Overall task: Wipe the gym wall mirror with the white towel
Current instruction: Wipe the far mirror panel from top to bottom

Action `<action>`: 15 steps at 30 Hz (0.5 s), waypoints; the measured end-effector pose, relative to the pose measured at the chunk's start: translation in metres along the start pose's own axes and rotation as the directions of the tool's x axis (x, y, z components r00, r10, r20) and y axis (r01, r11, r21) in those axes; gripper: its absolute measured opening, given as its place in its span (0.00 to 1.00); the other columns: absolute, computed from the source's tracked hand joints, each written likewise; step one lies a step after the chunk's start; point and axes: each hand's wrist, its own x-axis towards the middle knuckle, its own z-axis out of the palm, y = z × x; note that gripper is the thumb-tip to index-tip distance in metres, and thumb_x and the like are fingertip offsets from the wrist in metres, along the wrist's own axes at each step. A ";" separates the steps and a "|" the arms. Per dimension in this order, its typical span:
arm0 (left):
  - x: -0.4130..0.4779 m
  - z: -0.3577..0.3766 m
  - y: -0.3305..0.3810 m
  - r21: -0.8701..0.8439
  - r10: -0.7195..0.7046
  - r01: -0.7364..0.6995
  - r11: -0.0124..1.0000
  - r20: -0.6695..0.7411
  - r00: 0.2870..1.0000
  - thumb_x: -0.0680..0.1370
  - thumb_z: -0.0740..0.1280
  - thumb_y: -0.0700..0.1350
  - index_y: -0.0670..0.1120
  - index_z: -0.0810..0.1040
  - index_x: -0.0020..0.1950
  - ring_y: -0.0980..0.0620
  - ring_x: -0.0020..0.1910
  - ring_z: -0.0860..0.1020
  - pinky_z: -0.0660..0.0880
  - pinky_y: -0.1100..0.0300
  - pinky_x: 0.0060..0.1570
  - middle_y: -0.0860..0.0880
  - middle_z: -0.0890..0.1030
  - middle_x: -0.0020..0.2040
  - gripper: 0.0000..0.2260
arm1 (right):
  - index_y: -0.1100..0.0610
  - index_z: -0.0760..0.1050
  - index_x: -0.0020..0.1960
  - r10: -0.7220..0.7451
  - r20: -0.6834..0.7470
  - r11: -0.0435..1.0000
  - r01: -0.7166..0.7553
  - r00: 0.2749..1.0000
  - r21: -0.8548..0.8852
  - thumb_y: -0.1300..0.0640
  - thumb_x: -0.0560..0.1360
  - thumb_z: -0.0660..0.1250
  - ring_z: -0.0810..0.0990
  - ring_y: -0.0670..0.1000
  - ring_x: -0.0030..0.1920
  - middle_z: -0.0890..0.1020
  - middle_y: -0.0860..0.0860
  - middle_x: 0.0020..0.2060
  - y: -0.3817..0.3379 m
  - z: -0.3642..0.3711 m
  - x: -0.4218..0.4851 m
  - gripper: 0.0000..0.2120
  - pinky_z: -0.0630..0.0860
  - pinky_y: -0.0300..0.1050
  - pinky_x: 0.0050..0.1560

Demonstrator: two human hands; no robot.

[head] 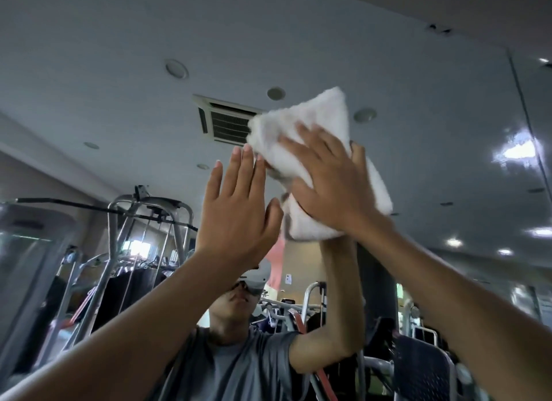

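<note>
White cloth is seen a little right of the middle of the frame: the white towel [310,149] is folded into a thick pad and pressed flat on the gym wall mirror [418,108]. The mirror fills almost all of the frame, and the room is seen in it.

The towel is held by the right hand [331,179]. The fingers are spread wide over the cloth and the palm is pushed against it, so the towel is pinned to the glass, not squeezed in a fist. The right arm is stretched up from the lower right corner of the frame.

The left hand [236,209] is open and flat, with the fingers straight and close together. Nothing is held in it. It is just beside the towel, on the left, and its fingertips are at the towel's edge. It cannot be told if the palm is touching the glass. The left arm is raised from the lower left corner.

To do this step well, the towel should be kept flat under the whole palm, and long even strokes should be made. Each stroke should be laid a little over the last one, so that no streaks are left. Bare fingers should be kept off the glass, because marks could be left by them.
</note>
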 end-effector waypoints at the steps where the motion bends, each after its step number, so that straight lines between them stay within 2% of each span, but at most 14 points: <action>1: -0.002 0.000 -0.003 0.007 0.018 -0.018 1.000 -0.006 1.000 0.81 0.46 0.54 0.37 0.60 0.79 0.43 0.80 0.55 0.47 0.48 0.78 0.39 0.60 0.79 0.31 | 0.42 0.65 0.76 -0.144 0.046 0.989 0.142 0.989 0.043 0.43 0.73 0.54 0.63 0.52 0.76 0.64 0.46 0.78 0.010 -0.005 -0.006 0.31 0.59 0.56 0.63; 2: -0.004 -0.001 -0.007 0.022 0.043 -0.043 0.999 -0.005 0.999 0.81 0.47 0.54 0.37 0.61 0.78 0.44 0.80 0.57 0.47 0.50 0.78 0.39 0.62 0.79 0.30 | 0.40 0.64 0.76 -0.248 0.087 0.967 0.242 0.965 0.075 0.43 0.72 0.55 0.63 0.51 0.76 0.64 0.46 0.78 0.026 -0.010 -0.007 0.31 0.59 0.58 0.64; 3: -0.006 -0.003 -0.013 0.042 0.072 -0.072 0.997 0.003 0.997 0.82 0.48 0.54 0.38 0.62 0.78 0.44 0.79 0.58 0.47 0.52 0.77 0.40 0.62 0.79 0.30 | 0.39 0.62 0.76 -0.286 0.116 0.957 0.278 0.951 0.077 0.44 0.72 0.56 0.62 0.51 0.76 0.64 0.45 0.78 0.043 -0.014 -0.005 0.31 0.59 0.61 0.66; 4: -0.009 -0.005 -0.020 0.063 0.102 -0.103 0.993 0.021 0.995 0.82 0.48 0.54 0.38 0.61 0.79 0.46 0.79 0.58 0.47 0.53 0.76 0.40 0.61 0.79 0.30 | 0.38 0.61 0.76 -0.242 0.119 0.970 0.236 0.963 0.061 0.44 0.71 0.55 0.62 0.51 0.76 0.64 0.45 0.78 0.058 -0.015 0.001 0.32 0.60 0.63 0.66; 6: -0.015 -0.012 -0.035 0.101 0.160 -0.166 0.981 0.064 0.985 0.82 0.49 0.55 0.39 0.61 0.79 0.47 0.79 0.58 0.48 0.54 0.75 0.41 0.61 0.79 0.30 | 0.39 0.63 0.75 0.058 0.046 0.997 -0.060 0.997 0.038 0.43 0.71 0.52 0.63 0.52 0.75 0.65 0.45 0.77 0.067 -0.014 0.020 0.31 0.61 0.63 0.65; 8: -0.022 -0.020 -0.050 0.122 0.200 -0.209 0.970 0.076 0.977 0.81 0.51 0.56 0.39 0.62 0.79 0.46 0.78 0.60 0.52 0.54 0.74 0.41 0.62 0.79 0.30 | 0.43 0.65 0.75 0.396 -0.045 0.918 -0.395 0.917 0.030 0.44 0.74 0.53 0.62 0.53 0.74 0.64 0.47 0.77 0.044 -0.007 0.042 0.29 0.60 0.61 0.66; 10: -0.027 -0.027 -0.063 0.127 0.222 -0.232 0.965 0.087 0.971 0.81 0.52 0.56 0.39 0.64 0.78 0.45 0.78 0.61 0.54 0.53 0.74 0.42 0.63 0.78 0.30 | 0.48 0.64 0.75 0.511 -0.082 0.859 -0.511 0.855 0.026 0.45 0.77 0.56 0.62 0.55 0.74 0.63 0.51 0.77 0.004 -0.001 0.056 0.27 0.59 0.61 0.67; 12: -0.028 -0.031 -0.070 0.141 0.229 -0.238 0.961 0.080 0.970 0.80 0.54 0.56 0.40 0.66 0.78 0.45 0.78 0.62 0.55 0.52 0.74 0.43 0.64 0.78 0.30 | 0.48 0.62 0.77 0.402 -0.055 0.915 -0.399 0.914 0.059 0.44 0.77 0.55 0.59 0.55 0.77 0.60 0.52 0.79 -0.036 0.004 0.055 0.28 0.57 0.62 0.68; 14: -0.028 -0.034 -0.071 0.132 0.226 -0.233 0.964 0.062 0.972 0.79 0.56 0.55 0.40 0.69 0.76 0.45 0.77 0.65 0.58 0.52 0.73 0.42 0.68 0.77 0.30 | 0.45 0.61 0.78 0.120 -0.012 0.990 -0.119 0.993 0.072 0.42 0.76 0.51 0.59 0.54 0.78 0.60 0.50 0.79 -0.057 0.008 0.039 0.30 0.58 0.61 0.67; 15: -0.028 -0.034 -0.070 0.114 0.218 -0.223 0.968 0.056 0.974 0.78 0.57 0.55 0.39 0.70 0.75 0.45 0.75 0.67 0.60 0.51 0.72 0.42 0.70 0.75 0.29 | 0.43 0.61 0.78 -0.035 0.006 0.996 0.034 0.999 0.078 0.41 0.75 0.49 0.60 0.53 0.78 0.61 0.49 0.79 -0.056 0.006 0.031 0.31 0.59 0.61 0.66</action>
